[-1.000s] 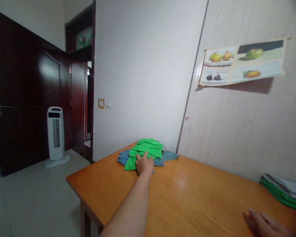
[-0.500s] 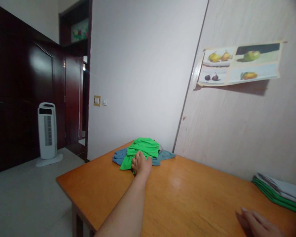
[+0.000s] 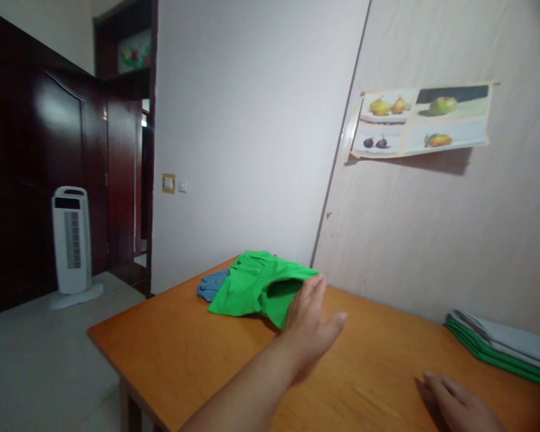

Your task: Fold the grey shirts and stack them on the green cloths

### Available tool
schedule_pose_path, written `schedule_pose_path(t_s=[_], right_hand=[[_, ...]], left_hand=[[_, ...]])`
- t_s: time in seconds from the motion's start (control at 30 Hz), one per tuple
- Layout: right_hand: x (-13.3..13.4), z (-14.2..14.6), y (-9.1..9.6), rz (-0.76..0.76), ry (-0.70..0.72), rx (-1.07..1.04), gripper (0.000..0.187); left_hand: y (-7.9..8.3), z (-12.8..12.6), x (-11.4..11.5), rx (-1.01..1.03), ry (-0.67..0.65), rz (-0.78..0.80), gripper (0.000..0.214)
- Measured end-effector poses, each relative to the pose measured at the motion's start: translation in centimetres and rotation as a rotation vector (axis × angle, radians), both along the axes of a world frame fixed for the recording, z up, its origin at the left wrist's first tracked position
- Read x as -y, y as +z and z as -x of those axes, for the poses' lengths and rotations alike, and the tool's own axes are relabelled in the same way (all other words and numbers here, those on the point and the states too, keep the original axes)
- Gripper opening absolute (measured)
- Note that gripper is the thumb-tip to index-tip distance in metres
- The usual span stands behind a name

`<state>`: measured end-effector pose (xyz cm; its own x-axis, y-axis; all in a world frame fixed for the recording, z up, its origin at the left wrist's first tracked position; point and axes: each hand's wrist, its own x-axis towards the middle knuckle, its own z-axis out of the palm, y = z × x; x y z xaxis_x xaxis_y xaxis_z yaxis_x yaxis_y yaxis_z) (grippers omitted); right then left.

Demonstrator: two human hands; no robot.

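Observation:
A crumpled bright green cloth (image 3: 247, 282) lies on the wooden table (image 3: 364, 348), one fold raised so that a dark hollow shows. At its right edge is my left hand (image 3: 312, 321), fingers stretched out against the fabric and thumb apart. A blue cloth (image 3: 212, 285) peeks out on the left, partly under the green one. My right hand (image 3: 461, 403) is low over the table at the lower right, its visible fingers extended and holding nothing. Part of that hand is cut off by the frame edge.
Folded grey and green cloths (image 3: 504, 348) are stacked at the table's right side, beyond my right hand. A white tower fan (image 3: 72, 240) stands on the floor at left. The wall (image 3: 252, 150) borders the table's back edge.
My left hand has moved right, and part of the green cloth has been spread rightward over the blue-grey fabric. The fingers have straightened. The view has shifted slightly; my right hand has barely moved.

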<state>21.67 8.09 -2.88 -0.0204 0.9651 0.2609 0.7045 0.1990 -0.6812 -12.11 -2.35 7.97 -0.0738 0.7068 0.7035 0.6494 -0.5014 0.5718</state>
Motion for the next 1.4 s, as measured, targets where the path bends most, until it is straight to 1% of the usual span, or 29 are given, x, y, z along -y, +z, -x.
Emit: schedule_pose_path(t_s=[0.07,0.17,0.27,0.3,0.37,0.43,0.5,0.63,0.73,0.8,0.87,0.93,1.07,1.13,1.3,1.37,1.4], right_hand=[[0.2,0.2,0.1,0.004,-0.014,0.008,0.032],[0.6,0.5,0.3,-0.018,-0.044,0.009,0.031],[1.0,0.9,0.7,-0.038,-0.048,0.013,0.032],[1.1,0.9,0.8,-0.04,-0.036,0.017,0.032],[1.0,1.0,0.9,-0.035,-0.011,0.028,0.033],[0.8,1.0,0.8,-0.028,-0.013,0.033,0.035],[0.6,0.9,0.7,-0.016,-0.026,0.043,0.037],[0.4,0.8,0.3,0.0,-0.021,0.094,0.041],[0.2,0.6,-0.1,0.018,-0.005,0.131,0.045],[-0.1,0.5,-0.4,0.026,0.003,0.141,0.047],[-0.3,0.4,-0.6,0.027,0.001,0.15,0.047],[-0.4,0.3,-0.7,0.024,-0.005,0.16,0.047],[-0.2,0.6,-0.5,0.017,0.006,0.16,0.047],[0.0,0.7,-0.3,0.013,0.013,0.161,0.046],[0.7,1.2,0.3,0.009,0.048,0.162,0.044],[0.9,1.3,0.5,-0.007,0.054,0.158,0.043],[0.9,1.4,0.5,-0.02,0.057,0.155,0.043]], left_hand=[[-0.2,-1.4,1.0,-0.04,-0.104,0.013,0.074],[-0.4,-2.5,2.1,-0.116,-0.25,0.03,0.074],[-0.5,-3.0,2.9,-0.212,-0.42,0.068,0.059],[-0.5,-3.2,3.0,-0.238,-0.449,0.087,0.052],[-0.5,-3.2,2.9,-0.27,-0.433,0.108,0.042],[-0.5,-2.9,2.4,-0.271,-0.347,0.108,0.038],[-0.5,-2.0,1.5,-0.238,-0.218,0.109,0.036],[-0.6,1.4,-0.8,-0.171,0.162,0.186,0.032],[-1.0,4.0,-1.7,-0.256,0.425,0.375,0.038],[-1.2,5.2,-1.9,-0.339,0.508,0.518,0.045],[-1.6,5.8,-1.9,-0.422,0.528,0.624,0.049],[-1.9,5.9,-1.9,-0.474,0.512,0.683,0.041],[-2.6,5.6,-2.2,-0.491,0.458,0.715,0.011],[-2.6,5.3,-2.3,-0.495,0.401,0.699,0.01],[-2.1,3.3,-1.9,-0.525,0.14,0.61,0.015],[-1.9,2.0,-1.4,-0.534,0.004,0.579,0.017],[-1.9,1.3,-1.1,-0.53,-0.088,0.564,0.018]])
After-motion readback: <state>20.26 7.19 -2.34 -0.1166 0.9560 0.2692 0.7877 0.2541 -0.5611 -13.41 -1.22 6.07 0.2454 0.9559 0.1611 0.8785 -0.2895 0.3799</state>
